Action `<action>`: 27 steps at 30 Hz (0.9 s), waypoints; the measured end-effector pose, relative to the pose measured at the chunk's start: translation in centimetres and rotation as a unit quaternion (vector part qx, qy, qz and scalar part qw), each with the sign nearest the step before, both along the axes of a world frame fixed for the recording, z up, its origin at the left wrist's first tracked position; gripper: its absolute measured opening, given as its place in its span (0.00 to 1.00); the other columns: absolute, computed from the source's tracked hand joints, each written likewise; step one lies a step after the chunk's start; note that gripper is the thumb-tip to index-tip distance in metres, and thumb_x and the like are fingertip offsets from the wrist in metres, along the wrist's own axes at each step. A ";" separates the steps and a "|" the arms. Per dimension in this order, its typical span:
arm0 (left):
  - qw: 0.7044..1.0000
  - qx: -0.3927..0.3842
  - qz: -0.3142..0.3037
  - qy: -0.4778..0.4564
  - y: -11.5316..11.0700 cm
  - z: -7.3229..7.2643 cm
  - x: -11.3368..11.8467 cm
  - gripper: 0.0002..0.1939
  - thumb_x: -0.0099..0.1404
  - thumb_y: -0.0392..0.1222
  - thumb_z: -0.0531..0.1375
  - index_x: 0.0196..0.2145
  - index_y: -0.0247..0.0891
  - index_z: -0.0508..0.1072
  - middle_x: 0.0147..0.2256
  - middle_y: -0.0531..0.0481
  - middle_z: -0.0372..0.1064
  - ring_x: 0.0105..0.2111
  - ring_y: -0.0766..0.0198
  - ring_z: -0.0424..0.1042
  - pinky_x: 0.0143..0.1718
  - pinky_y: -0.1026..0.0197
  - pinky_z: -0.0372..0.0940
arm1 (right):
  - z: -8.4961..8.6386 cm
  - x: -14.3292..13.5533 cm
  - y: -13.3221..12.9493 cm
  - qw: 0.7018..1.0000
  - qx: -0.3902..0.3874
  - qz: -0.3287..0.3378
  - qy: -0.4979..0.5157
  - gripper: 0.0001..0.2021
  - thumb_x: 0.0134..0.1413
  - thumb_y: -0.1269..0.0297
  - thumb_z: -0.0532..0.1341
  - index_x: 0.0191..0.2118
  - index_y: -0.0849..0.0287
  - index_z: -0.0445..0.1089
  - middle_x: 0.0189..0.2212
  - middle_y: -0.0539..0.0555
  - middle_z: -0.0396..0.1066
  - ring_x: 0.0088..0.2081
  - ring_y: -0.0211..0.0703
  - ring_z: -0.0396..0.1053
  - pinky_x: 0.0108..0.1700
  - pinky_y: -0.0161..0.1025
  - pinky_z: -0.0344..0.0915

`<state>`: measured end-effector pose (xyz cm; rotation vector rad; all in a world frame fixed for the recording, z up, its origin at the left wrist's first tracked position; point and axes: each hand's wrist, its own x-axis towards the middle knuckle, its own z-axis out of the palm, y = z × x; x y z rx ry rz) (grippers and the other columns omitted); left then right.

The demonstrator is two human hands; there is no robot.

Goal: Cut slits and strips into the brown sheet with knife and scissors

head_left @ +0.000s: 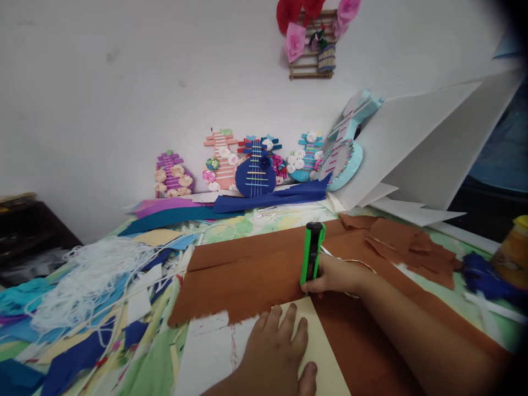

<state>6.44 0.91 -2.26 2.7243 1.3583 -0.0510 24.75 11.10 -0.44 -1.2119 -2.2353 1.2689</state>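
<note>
My right hand [325,275] is closed around a green and black utility knife [312,253], held upright. Its lower end meets the brown paper [247,269] close to the top corner of a cream card [324,352]. Spread flat, my left hand [276,341] presses on the cream card and on the white sheet [206,352] at its left. Both lie over the lower part of the brown paper, whose edge by the white sheet is ragged. The knife's blade is too small to make out.
Tangled white cord [99,280] and coloured paper scraps [78,352] cover the left side. Torn brown pieces [412,245] lie at the right, by a yellow-lidded jar [513,253]. Paper lutes, including a dark blue one [256,170], lean on the wall near white boards [404,137].
</note>
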 end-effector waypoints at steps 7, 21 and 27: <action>1.000 -0.023 -0.001 0.018 0.2 0.3 0.1 0.28 0.60 0.52 0.47 0.54 0.35 0.56 0.54 0.36 0.48 0.50 0.38 0.52 0.45 0.40 0.52 | -0.5 0.0 0.1 1.000 -0.009 -0.022 0.019 0.08 0.40 0.62 0.60 0.24 0.62 0.67 0.17 0.48 0.66 0.20 0.34 0.63 0.20 0.29 0.57; 0.999 -0.027 -0.022 -0.012 0.3 0.7 -0.2 0.27 0.60 0.52 0.46 0.54 0.36 0.56 0.56 0.44 0.45 0.50 0.40 0.51 0.47 0.41 0.50 | 0.0 -1.2 -3.5 0.951 0.162 -0.244 0.095 0.09 0.38 0.62 0.59 0.21 0.58 0.57 0.18 0.46 0.61 0.22 0.37 0.61 0.25 0.34 0.57; 0.999 -0.005 -0.026 -0.025 0.2 0.7 -0.4 0.28 0.59 0.54 0.47 0.53 0.37 0.58 0.56 0.45 0.46 0.50 0.42 0.51 0.47 0.42 0.49 | -1.8 -1.1 -3.6 0.934 0.201 -0.286 0.077 0.12 0.40 0.60 0.57 0.20 0.57 0.52 0.17 0.45 0.54 0.21 0.35 0.56 0.23 0.34 0.55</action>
